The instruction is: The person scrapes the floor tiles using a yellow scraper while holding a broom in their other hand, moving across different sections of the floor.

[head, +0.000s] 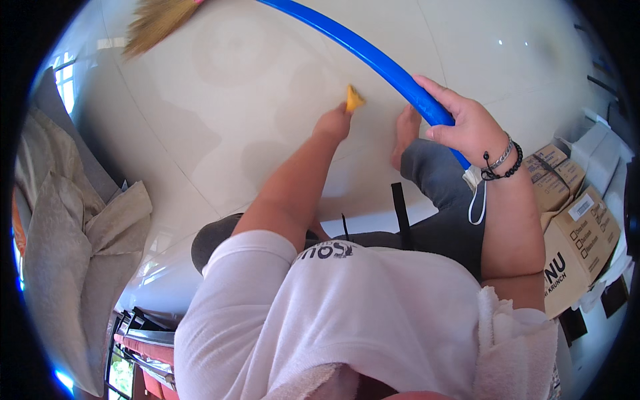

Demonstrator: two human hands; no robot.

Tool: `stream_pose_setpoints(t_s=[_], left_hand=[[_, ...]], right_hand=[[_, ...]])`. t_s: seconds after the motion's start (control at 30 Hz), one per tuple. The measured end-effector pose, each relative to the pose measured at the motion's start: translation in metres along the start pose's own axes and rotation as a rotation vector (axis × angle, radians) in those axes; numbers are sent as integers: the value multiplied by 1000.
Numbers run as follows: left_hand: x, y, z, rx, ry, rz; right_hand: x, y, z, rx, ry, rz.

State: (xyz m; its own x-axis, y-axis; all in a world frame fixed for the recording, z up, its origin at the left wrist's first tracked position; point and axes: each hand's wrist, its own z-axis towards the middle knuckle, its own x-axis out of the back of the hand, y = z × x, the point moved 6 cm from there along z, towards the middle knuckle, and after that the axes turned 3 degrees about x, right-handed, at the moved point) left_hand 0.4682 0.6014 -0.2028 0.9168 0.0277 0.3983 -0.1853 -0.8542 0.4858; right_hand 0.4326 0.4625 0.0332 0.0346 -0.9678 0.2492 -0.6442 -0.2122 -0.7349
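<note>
My right hand grips the lower end of a blue broom handle, thumb on one side and fingers around the other. A white loop of cord hangs from the handle's end by my wrist. The handle arcs up to the top edge. Soft straw broom bristles lie at the upper left; where they join a handle is out of frame. Down near the floor, my left hand holds a small yellow object with a flared end, perhaps a scraper. Most of its grip is hidden by my fingers.
Glossy pale floor tiles spread ahead, with my bare foot on them. Cardboard boxes are stacked at the right. Beige fabric drapes at the left. Red cushioned furniture stands at the lower left.
</note>
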Motion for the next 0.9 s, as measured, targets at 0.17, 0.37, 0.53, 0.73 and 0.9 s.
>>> stream_pose_setpoints(t_s=[0.17, 0.37, 0.53, 0.73, 0.9], left_hand=[[-2, -4, 1, 11, -7, -45], [24, -9, 6, 18, 73, -82], [32, -84, -42, 183, 257, -135], [113, -93, 7, 233, 572, -493], [71, -98, -7, 290, 649, -544]], right_hand=[[-1, -2, 3, 76, 45, -96], [-7, -13, 9, 39, 51, -181], [-5, -10, 10, -77, 16, -244], [-12, -16, 17, 13, 12, -249], [-5, -20, 17, -45, 13, -225]])
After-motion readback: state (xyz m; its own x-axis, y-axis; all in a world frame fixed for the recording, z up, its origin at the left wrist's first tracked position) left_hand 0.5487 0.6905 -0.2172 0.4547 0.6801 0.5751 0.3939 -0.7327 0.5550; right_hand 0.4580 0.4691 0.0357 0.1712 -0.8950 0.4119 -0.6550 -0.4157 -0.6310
